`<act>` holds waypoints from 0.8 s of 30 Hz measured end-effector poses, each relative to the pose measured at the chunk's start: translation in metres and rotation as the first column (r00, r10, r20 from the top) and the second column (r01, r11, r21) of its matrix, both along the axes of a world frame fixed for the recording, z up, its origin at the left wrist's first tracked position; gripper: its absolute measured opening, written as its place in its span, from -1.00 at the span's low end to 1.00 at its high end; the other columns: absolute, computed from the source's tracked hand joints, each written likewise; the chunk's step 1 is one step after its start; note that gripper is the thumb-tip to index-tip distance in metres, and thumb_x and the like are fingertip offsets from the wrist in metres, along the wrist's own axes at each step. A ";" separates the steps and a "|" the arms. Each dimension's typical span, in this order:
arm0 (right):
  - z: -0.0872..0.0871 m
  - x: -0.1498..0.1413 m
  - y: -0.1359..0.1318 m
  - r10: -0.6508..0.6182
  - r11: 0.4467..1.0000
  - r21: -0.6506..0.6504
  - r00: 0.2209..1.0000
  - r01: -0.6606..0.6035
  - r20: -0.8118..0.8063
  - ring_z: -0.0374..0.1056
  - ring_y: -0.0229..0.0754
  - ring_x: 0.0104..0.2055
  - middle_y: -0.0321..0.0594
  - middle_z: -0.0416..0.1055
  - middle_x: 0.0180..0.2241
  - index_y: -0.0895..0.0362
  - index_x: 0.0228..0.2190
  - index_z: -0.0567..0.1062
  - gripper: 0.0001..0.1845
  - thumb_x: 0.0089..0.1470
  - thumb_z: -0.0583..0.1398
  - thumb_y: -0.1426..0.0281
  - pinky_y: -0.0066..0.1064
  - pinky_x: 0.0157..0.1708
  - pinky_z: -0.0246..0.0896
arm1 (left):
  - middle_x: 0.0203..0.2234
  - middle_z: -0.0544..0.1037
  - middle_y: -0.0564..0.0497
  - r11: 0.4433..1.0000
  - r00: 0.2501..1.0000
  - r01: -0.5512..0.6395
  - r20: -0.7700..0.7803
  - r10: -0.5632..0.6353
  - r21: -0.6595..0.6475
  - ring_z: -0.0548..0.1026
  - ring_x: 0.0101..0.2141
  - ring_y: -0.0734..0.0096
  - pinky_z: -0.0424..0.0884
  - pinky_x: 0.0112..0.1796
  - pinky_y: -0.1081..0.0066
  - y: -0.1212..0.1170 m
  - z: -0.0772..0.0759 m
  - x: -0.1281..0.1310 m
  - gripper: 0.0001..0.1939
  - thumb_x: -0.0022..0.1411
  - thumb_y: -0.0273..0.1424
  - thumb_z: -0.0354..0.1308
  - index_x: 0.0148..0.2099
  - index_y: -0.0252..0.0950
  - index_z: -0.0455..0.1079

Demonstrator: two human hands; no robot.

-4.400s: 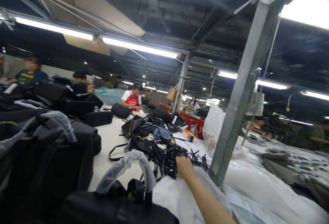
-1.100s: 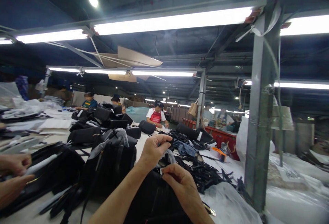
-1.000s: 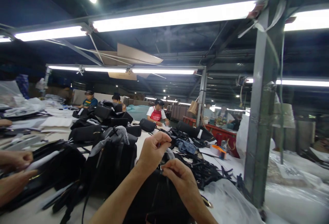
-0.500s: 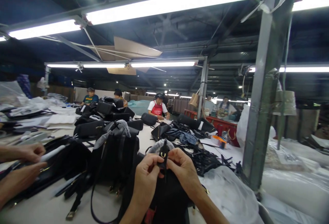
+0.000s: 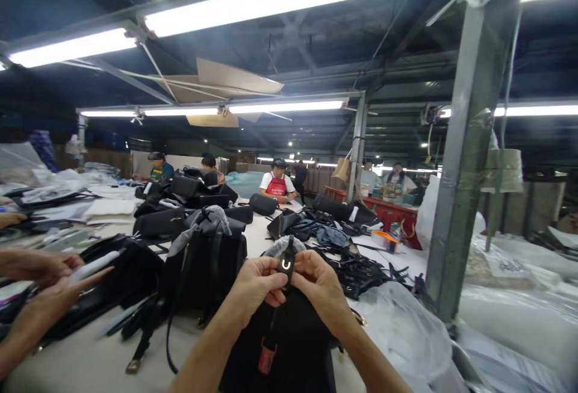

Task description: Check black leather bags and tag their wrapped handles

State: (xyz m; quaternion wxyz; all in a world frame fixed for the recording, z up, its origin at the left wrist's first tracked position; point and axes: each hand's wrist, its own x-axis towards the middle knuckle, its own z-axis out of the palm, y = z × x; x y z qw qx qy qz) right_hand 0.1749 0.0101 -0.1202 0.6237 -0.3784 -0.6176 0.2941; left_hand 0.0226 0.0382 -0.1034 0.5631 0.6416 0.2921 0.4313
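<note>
Between my two hands is a black strap tab (image 5: 287, 254) with a gold U-shaped fitting. My left hand (image 5: 257, 284) pinches its left edge between thumb and fingers. From the other side, my right hand (image 5: 318, 278) has its fingers closed on the tab's right edge. Below them a black bag (image 5: 300, 345) stands close to me, its top handle (image 5: 282, 244) wrapped in pale film. Down the bag's front hangs a narrow strap, ending in a buckle (image 5: 267, 357) covered in reddish film.
Another black bag (image 5: 203, 272) stands to the left. A co-worker's hands (image 5: 49, 284) hold a white-wrapped piece at far left. Black straps (image 5: 361, 272) lie piled at right, near clear plastic (image 5: 401, 333) and a metal post (image 5: 465, 158). A person in a red apron (image 5: 276, 186) sits opposite.
The tab's gold fitting now faces me more fully. My left hand has moved slightly lower, and the reddish-wrapped buckle shows more. At left, the co-worker's hands have shifted along the wrapped piece.
</note>
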 end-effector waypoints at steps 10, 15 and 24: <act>-0.008 0.003 0.008 -0.095 0.995 0.037 0.994 0.093 0.046 0.39 -0.20 -0.46 -0.35 0.45 -0.53 0.11 -0.41 0.38 -0.71 -0.08 0.35 0.24 -0.40 -0.43 0.23 | -0.68 0.50 0.08 1.000 0.962 0.027 -0.273 -0.030 -0.016 0.42 -0.73 0.60 0.22 -0.72 0.66 0.010 0.017 0.002 -0.92 -0.19 -0.49 0.17 -0.51 -0.37 0.44; -0.006 0.002 0.008 -0.089 0.996 0.030 0.996 0.088 0.022 0.38 -0.20 -0.45 -0.37 0.43 -0.53 0.11 -0.42 0.39 -0.71 -0.10 0.36 0.25 -0.41 -0.43 0.20 | -0.68 0.53 0.06 0.997 0.950 0.064 -0.304 -0.074 -0.041 0.44 -0.71 0.57 0.25 -0.70 0.64 0.013 0.022 -0.002 -0.91 -0.22 -0.47 0.21 -0.52 -0.37 0.46; 0.005 0.004 0.008 0.009 1.000 -0.005 1.000 -0.009 0.019 0.25 -0.29 -0.50 -0.44 0.33 -0.56 0.10 -0.46 0.32 -0.79 -0.13 0.29 0.41 -0.45 -0.45 0.09 | -0.74 0.42 0.14 0.998 0.974 0.003 -0.227 0.011 0.064 0.33 -0.76 0.64 0.16 -0.72 0.64 0.019 0.011 0.002 -0.95 -0.16 -0.49 0.10 -0.53 -0.35 0.38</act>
